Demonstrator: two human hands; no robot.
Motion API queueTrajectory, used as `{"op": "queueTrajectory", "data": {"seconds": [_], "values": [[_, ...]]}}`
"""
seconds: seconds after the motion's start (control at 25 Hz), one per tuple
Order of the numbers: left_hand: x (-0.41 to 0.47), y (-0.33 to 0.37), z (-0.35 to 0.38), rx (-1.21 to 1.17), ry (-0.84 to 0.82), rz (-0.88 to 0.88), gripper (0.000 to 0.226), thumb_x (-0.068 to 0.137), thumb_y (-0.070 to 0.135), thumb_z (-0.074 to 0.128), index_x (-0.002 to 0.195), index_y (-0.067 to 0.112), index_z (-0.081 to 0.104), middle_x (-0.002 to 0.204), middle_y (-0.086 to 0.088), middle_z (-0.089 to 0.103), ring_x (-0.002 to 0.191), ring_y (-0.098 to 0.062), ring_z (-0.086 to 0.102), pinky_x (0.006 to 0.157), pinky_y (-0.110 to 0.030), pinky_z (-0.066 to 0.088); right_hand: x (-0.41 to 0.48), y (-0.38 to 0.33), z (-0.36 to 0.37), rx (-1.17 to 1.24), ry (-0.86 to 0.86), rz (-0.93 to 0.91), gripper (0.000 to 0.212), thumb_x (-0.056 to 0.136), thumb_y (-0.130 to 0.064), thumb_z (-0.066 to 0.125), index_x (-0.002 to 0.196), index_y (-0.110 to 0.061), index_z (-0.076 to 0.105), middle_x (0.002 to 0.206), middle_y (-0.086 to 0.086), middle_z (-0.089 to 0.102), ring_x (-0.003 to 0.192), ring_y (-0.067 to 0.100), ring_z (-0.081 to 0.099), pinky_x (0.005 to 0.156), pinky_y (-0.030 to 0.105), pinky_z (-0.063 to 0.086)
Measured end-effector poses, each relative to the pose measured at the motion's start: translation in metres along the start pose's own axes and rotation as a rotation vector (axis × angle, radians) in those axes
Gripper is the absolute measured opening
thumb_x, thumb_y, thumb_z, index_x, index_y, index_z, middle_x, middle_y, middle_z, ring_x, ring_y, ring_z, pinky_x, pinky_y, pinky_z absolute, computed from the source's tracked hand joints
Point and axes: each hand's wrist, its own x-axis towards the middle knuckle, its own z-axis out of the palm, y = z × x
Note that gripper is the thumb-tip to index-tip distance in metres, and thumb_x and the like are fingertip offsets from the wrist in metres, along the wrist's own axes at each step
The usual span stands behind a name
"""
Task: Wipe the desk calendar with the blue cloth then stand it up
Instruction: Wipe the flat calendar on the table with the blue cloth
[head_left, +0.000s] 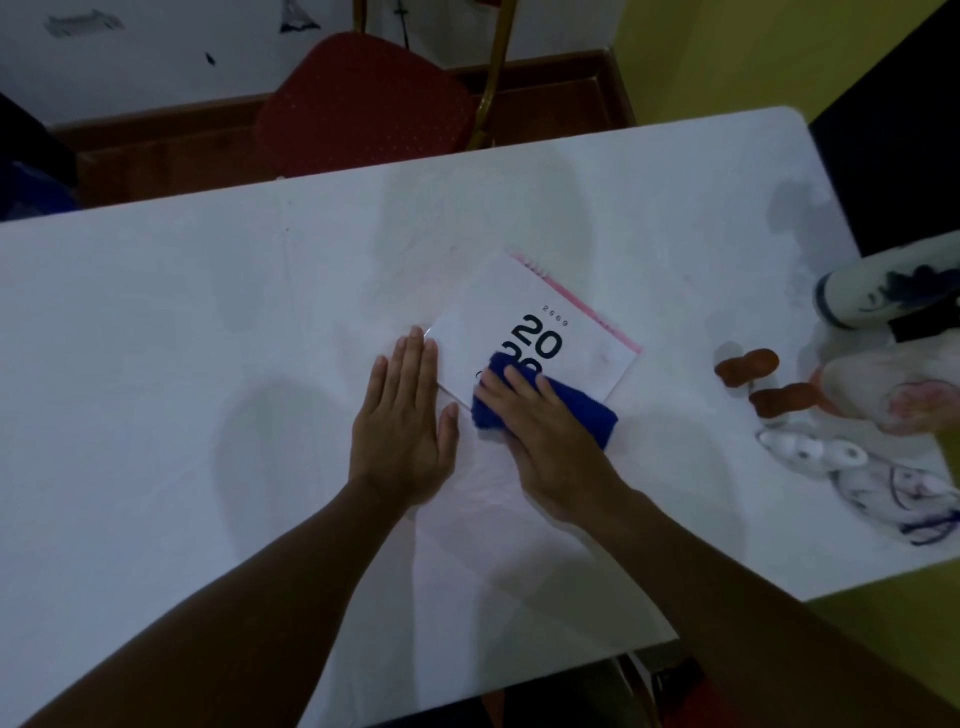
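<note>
A white desk calendar (582, 332) with a pink spiral edge and large dark "20" digits lies flat on the white table (208, 338), turned at an angle. My right hand (550, 436) presses a dark blue cloth (576, 405) onto the calendar's near corner, covering the lower digits. My left hand (405, 421) rests flat, fingers together, on the table at the calendar's left edge, its fingertips touching that edge.
At the table's right end lie small brown figurines (748, 366), a blue-and-white ceramic vase (883, 291) on its side and white painted figures (883, 483). A red chair (363, 98) stands behind the far edge. The near table edge runs diagonally at lower right.
</note>
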Motion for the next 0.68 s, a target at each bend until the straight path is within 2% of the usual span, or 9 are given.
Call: {"op": "queueTrajectory", "data": {"seconds": [0.08, 0.16, 0.24, 0.32, 0.4, 0.52, 0.68], "values": [[0.001, -0.001, 0.0, -0.008, 0.006, 0.005, 0.075, 0.107, 0.048, 0.026, 0.168, 0.009, 0.008, 0.177, -0.011, 0.005, 0.165, -0.023, 0.004, 0.133, -0.046, 0.016, -0.015, 0.02, -0.014, -0.022, -0.043, -0.061, 0.06, 0.102, -0.005, 0.054, 0.158, -0.019, 0.036, 0.166, -0.006, 0.034, 0.157, 0.012, 0.02, 0.129, 0.033, 0.014], [0.001, -0.001, 0.0, -0.017, 0.02, 0.018, 0.075, 0.106, 0.046, 0.028, 0.167, 0.008, 0.008, 0.177, -0.011, 0.006, 0.165, -0.024, 0.005, 0.133, -0.046, 0.016, -0.008, 0.043, -0.027, -0.043, -0.013, -0.035, 0.059, 0.101, -0.001, 0.054, 0.156, -0.016, 0.041, 0.165, -0.004, 0.036, 0.156, 0.016, 0.025, 0.128, 0.039, 0.018], [0.001, -0.001, 0.001, -0.026, 0.031, 0.026, 0.075, 0.105, 0.045, 0.029, 0.167, 0.008, 0.008, 0.177, -0.012, 0.006, 0.165, -0.024, 0.005, 0.133, -0.046, 0.015, 0.015, 0.058, -0.035, -0.011, 0.075, 0.121, 0.053, 0.104, -0.001, 0.053, 0.155, -0.014, 0.044, 0.163, -0.002, 0.039, 0.155, 0.02, 0.028, 0.128, 0.044, 0.018], [0.001, -0.002, 0.002, -0.024, 0.034, 0.023, 0.075, 0.105, 0.044, 0.031, 0.167, 0.008, 0.008, 0.177, -0.011, 0.005, 0.165, -0.023, 0.004, 0.133, -0.047, 0.015, 0.035, 0.052, -0.03, 0.036, 0.139, 0.273, 0.05, 0.107, -0.006, 0.048, 0.156, -0.015, 0.042, 0.164, -0.002, 0.037, 0.156, 0.021, 0.024, 0.129, 0.039, 0.008], [0.0, -0.002, 0.002, -0.023, 0.035, 0.027, 0.075, 0.106, 0.043, 0.031, 0.167, 0.007, 0.008, 0.177, -0.012, 0.005, 0.165, -0.024, 0.005, 0.133, -0.047, 0.016, 0.035, 0.027, -0.013, 0.039, 0.168, 0.31, 0.054, 0.105, -0.004, 0.048, 0.157, -0.015, 0.039, 0.166, 0.001, 0.035, 0.156, 0.022, 0.022, 0.128, 0.038, 0.007], [0.0, -0.002, 0.003, -0.005, 0.025, 0.022, 0.075, 0.106, 0.045, 0.028, 0.168, 0.009, 0.006, 0.177, -0.011, 0.003, 0.165, -0.023, 0.004, 0.132, -0.047, 0.017, -0.003, -0.007, 0.007, -0.026, 0.07, 0.119, 0.067, 0.098, -0.001, 0.058, 0.159, -0.017, 0.035, 0.166, -0.001, 0.034, 0.157, 0.02, 0.021, 0.127, 0.046, 0.02], [0.0, -0.003, 0.003, -0.009, 0.031, 0.023, 0.075, 0.106, 0.045, 0.028, 0.168, 0.009, 0.005, 0.177, -0.011, 0.004, 0.165, -0.023, 0.004, 0.132, -0.047, 0.016, -0.036, 0.021, -0.011, -0.014, -0.048, -0.117, 0.067, 0.093, 0.004, 0.063, 0.155, -0.015, 0.043, 0.162, -0.001, 0.043, 0.155, 0.018, 0.028, 0.127, 0.044, 0.023]]}}
